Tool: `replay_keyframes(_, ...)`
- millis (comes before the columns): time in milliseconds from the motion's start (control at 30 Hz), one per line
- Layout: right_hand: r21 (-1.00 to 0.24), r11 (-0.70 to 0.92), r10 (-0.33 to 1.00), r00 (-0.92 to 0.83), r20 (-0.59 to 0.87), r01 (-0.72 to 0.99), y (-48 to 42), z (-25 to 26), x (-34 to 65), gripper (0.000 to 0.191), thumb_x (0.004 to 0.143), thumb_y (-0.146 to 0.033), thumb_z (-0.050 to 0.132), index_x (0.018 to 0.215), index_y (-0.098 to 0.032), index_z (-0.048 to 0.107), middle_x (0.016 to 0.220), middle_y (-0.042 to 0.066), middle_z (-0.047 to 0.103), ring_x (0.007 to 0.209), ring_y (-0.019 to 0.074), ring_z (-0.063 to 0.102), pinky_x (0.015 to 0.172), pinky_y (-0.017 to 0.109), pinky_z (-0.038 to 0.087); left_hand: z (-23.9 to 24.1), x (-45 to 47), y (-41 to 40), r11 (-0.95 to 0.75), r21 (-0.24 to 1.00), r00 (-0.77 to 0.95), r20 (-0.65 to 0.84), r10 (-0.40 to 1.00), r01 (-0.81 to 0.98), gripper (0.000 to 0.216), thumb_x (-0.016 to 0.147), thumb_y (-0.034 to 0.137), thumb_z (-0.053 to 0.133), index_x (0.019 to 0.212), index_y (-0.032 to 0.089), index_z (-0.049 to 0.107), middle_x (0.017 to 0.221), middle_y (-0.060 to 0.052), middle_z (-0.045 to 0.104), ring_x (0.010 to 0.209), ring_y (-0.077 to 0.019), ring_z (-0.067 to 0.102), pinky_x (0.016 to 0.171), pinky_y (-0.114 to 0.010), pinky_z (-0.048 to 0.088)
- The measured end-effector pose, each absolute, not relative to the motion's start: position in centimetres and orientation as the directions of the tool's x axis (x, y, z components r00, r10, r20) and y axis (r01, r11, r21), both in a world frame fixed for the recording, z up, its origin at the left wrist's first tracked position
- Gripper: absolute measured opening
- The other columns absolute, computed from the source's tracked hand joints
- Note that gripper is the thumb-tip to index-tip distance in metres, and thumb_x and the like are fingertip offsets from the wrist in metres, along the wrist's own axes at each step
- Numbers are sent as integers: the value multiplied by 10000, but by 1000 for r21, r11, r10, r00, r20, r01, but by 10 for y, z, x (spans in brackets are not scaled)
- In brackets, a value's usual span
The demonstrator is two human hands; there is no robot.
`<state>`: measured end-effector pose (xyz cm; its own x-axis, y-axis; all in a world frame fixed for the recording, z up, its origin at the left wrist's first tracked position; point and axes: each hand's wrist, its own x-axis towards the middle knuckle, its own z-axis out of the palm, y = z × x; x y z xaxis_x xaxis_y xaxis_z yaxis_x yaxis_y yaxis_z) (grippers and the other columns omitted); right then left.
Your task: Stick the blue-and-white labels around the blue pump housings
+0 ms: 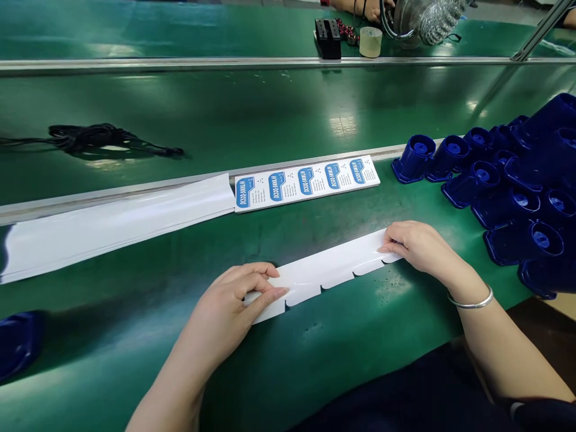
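Note:
A white backing strip with scalloped cut-outs along its near edge lies slantwise on the green mat. My left hand pinches its left end between thumb and fingers. My right hand, with a silver bangle at the wrist, presses fingers closed on its right end. Beyond the strip lies a sheet of several blue-and-white labels, face up.
Several dark blue plastic housings crowd the right side. A long white strip lies at left, a black cable bundle on the belt beyond the metal rail. Another blue part sits at far left. Tape roll and another person's hand at the top.

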<state>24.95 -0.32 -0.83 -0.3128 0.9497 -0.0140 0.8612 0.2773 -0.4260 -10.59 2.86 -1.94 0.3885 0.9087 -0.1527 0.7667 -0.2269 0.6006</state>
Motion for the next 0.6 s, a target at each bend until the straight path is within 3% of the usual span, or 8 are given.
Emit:
replay_keyframes(233,-328,130,975,-181,-128,936,6,-3,239,198,959,-162,693,778,-171,613,786,9,647,693,162,549,611,283,298,-12,-99,33,-130,503,267,-209,941,854,363,819,569,552,638,276,667,1019,-15,751,890,-248,673,724,-321,477)
replay_keyframes(400,-440,1,974,-101,-204,898,13,-6,240,172,940,-172,692,773,-170,650,800,26,664,692,165,534,616,281,288,-9,-92,36,-73,458,202,-238,950,886,335,796,551,559,641,273,663,1022,9,756,860,-240,677,702,-311,476)
replay_keyframes(500,-516,0,967,-131,-216,856,18,-7,249,168,915,-204,702,754,-175,668,730,7,649,655,157,526,592,270,293,-5,-94,37,-59,534,227,-255,940,843,344,810,570,578,701,260,678,1046,-7,760,898,-242,684,764,-303,494)
replay_keyframes(600,-618,9,948,-203,-245,786,25,-5,264,243,916,-335,677,733,-175,664,679,-12,615,615,142,512,561,251,313,7,-101,37,-67,686,324,-253,912,725,396,894,576,509,968,244,712,1129,-51,745,1000,-255,679,838,-311,514)
